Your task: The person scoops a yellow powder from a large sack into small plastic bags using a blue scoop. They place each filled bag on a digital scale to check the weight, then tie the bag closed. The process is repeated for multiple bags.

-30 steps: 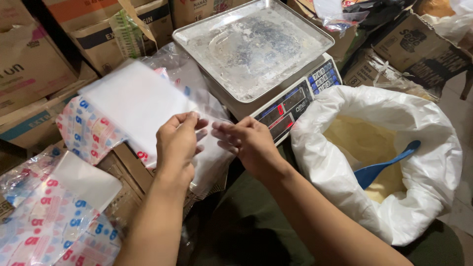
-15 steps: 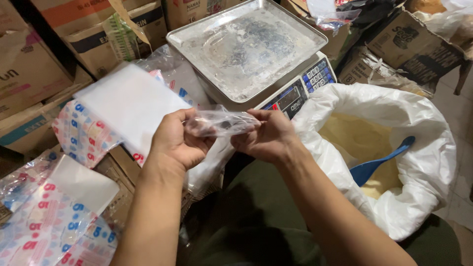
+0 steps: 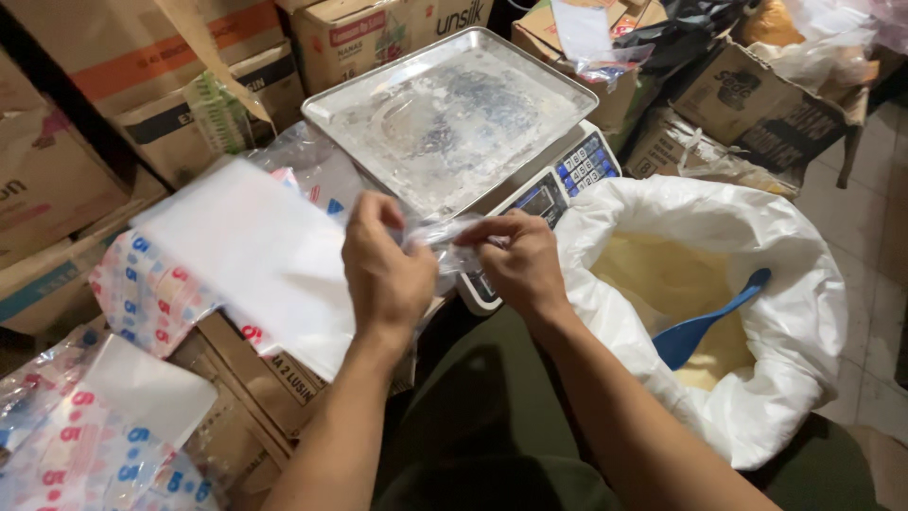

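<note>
Clear plastic bag [image 3: 437, 237], thin and crinkled, is stretched between two hands just in front of a weighing scale. The left hand [image 3: 383, 270] is closed around one end of it, fingers curled tight; the right hand [image 3: 520, 260] pinches the other end between thumb and fingertips. Most of the bag is hidden behind the hands, so its shape and whether anything is inside are hard to make out.

One scale [image 3: 553, 185] carries a flat, shiny rectangular metal tray [image 3: 445, 114]; its keypad and display are partly covered by the right hand. To the right stands one large white sack [image 3: 757, 312], its soft rim rolled down, holding pale yellow powder [image 3: 662, 284] with one blue plastic scoop [image 3: 705, 322] stuck in it. To the left lie stacks of flat plastic bags [image 3: 255, 251], some plain white, some printed with red and blue, cut off at the frame edge. Brown cardboard boxes [image 3: 113, 85] crowd the background.
</note>
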